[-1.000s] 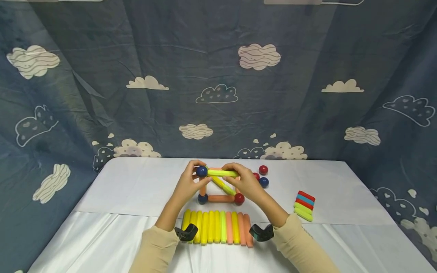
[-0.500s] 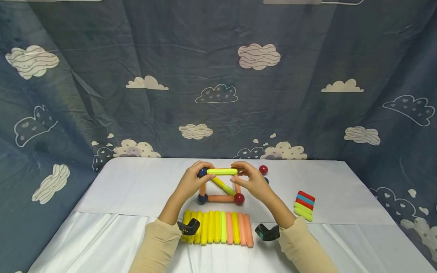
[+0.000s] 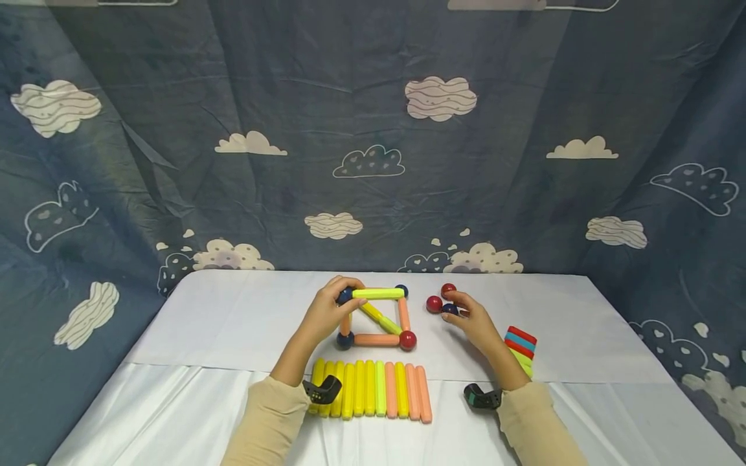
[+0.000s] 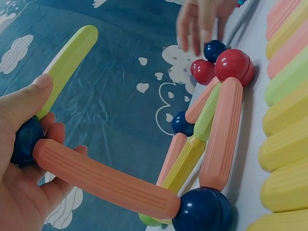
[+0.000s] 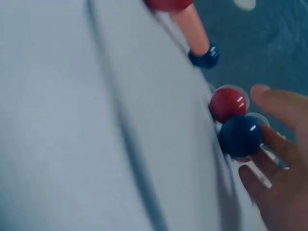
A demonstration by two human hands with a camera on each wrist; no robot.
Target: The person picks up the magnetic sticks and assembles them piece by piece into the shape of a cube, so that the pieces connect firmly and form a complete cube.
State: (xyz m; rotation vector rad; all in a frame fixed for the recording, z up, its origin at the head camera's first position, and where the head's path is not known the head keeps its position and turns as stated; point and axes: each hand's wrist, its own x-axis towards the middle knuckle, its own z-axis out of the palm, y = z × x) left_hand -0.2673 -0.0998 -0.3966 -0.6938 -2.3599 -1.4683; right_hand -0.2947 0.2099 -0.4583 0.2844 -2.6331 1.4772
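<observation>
My left hand (image 3: 325,312) grips a blue ball (image 4: 26,142) raised over the table, with its thumb on a yellow-green stick (image 4: 71,67) whose far end is free. An orange stick (image 4: 106,178) runs from that ball down to another blue ball (image 4: 199,211) of a ball-and-stick frame. The frame's lower orange stick (image 3: 375,340) leads to a red ball (image 3: 407,340), and a yellow and green diagonal (image 3: 380,318) crosses inside. My right hand (image 3: 479,323) is at a loose blue ball (image 5: 240,136), fingertips against its side and thumb apart from it.
Two loose red balls (image 3: 434,304) lie beside the loose blue one. A row of yellow, green and orange sticks (image 3: 370,389) lies in front of the frame. Red, blue and green sticks (image 3: 520,343) lie at the right, partly behind the right forearm.
My right hand has left the yellow-green stick's right end and moved right to the loose balls. The left hand keeps its hold on the raised blue ball.
</observation>
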